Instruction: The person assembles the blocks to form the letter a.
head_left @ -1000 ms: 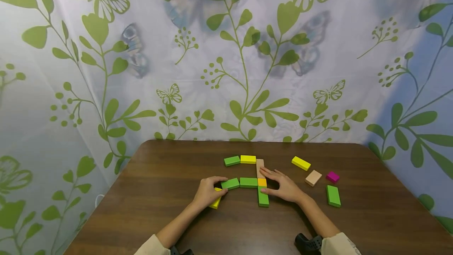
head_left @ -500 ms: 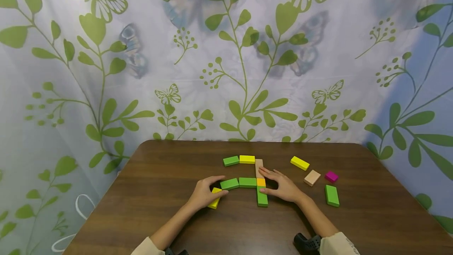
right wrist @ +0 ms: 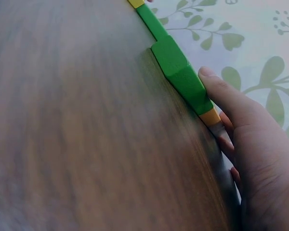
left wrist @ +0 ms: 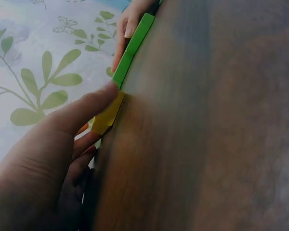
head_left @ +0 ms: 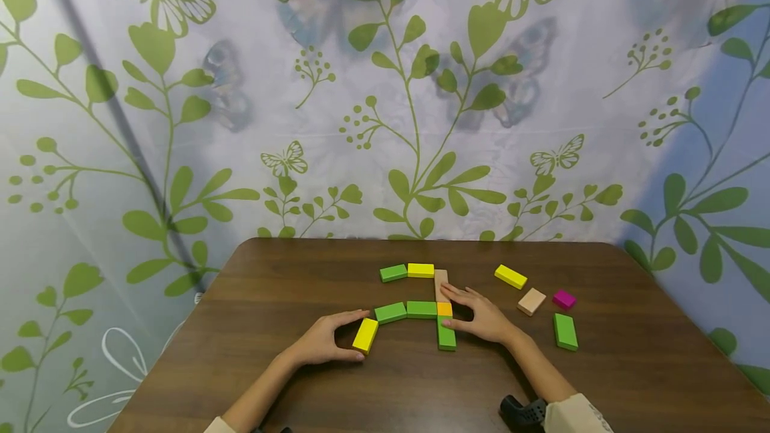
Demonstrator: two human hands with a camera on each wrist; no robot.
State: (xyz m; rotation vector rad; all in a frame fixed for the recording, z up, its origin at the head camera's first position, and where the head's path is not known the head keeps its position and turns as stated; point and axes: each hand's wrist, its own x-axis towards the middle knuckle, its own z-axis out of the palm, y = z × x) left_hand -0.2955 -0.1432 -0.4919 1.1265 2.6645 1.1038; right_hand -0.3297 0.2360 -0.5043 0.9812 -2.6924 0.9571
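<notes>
Beside a yellow block (head_left: 365,335), my left hand (head_left: 321,339) lies with thumb and fingers spread around its left side. That block slants at the left end of a row with a tilted green block (head_left: 391,313) and a straight green block (head_left: 422,309). An orange block (head_left: 444,309) ends the row, between a plain wooden block (head_left: 441,280) above and a lower green block (head_left: 446,338). My right hand (head_left: 488,316) has its fingers at the wooden block and its thumb at the lower green one. In the left wrist view, the thumb overlaps the yellow block (left wrist: 110,113).
A far green block (head_left: 394,273) and a far yellow block (head_left: 420,270) run left from the wooden block's top. To the right lie loose yellow (head_left: 510,276), wooden (head_left: 532,301), magenta (head_left: 564,299) and green (head_left: 565,331) blocks. A patterned curtain (head_left: 373,112) hangs behind the table.
My left hand has drawn back to the left and its fingers have spread, uncovering the yellow block. My right hand has stayed in place.
</notes>
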